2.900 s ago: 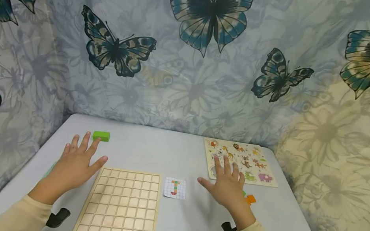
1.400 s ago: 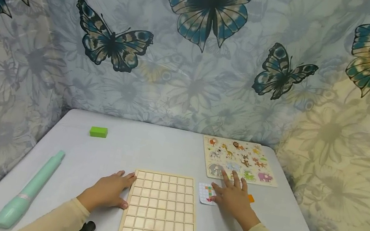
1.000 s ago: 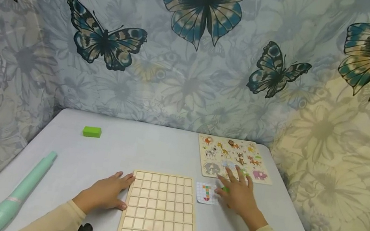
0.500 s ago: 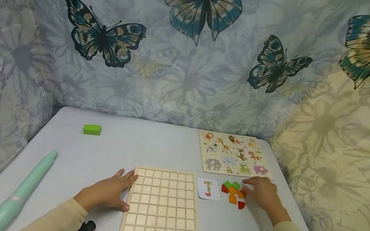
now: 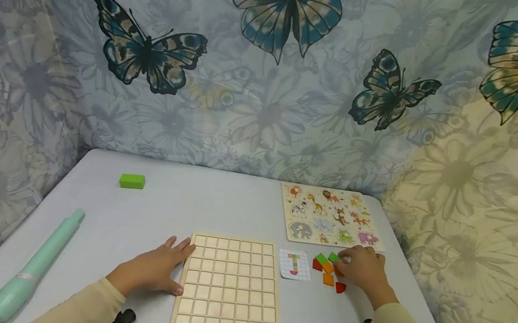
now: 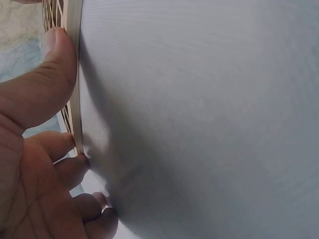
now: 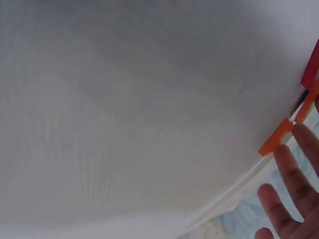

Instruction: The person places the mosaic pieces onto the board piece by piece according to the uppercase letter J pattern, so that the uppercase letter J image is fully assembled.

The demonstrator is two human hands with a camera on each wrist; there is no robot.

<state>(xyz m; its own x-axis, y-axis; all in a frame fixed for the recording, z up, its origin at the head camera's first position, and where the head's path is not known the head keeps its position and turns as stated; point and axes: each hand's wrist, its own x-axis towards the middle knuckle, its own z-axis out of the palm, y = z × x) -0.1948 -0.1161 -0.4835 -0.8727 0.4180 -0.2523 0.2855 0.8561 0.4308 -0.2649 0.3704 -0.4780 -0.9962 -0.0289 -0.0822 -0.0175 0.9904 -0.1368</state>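
My left hand (image 5: 152, 268) rests against the left edge of a wooden grid board (image 5: 231, 291) with rows of square cells. In the left wrist view, the thumb (image 6: 57, 69) lies on the board's rim and the fingertips meet its side. My right hand (image 5: 364, 266) reaches down at the right side of a small cluster of tiles: green (image 5: 321, 258), orange (image 5: 329, 280) and red (image 5: 340, 288). Seen from the right wrist, its fingers are extended, fingertips right at an orange tile (image 7: 276, 137). The hand covers part of the cluster. A pattern card (image 5: 294, 264) lies between board and tiles.
An animal puzzle board (image 5: 331, 217) lies at the back right, just behind the tiles. A green block (image 5: 132, 181) sits at the back left. A long mint-green object (image 5: 34, 267) lies along the left side. Butterfly-printed cloth (image 5: 265, 118) hangs around the table.
Both hands came down from above the table. The board and the card shifted right, the left hand settling on the board's edge. The right hand moved right, uncovering tiles, then slightly back toward them.
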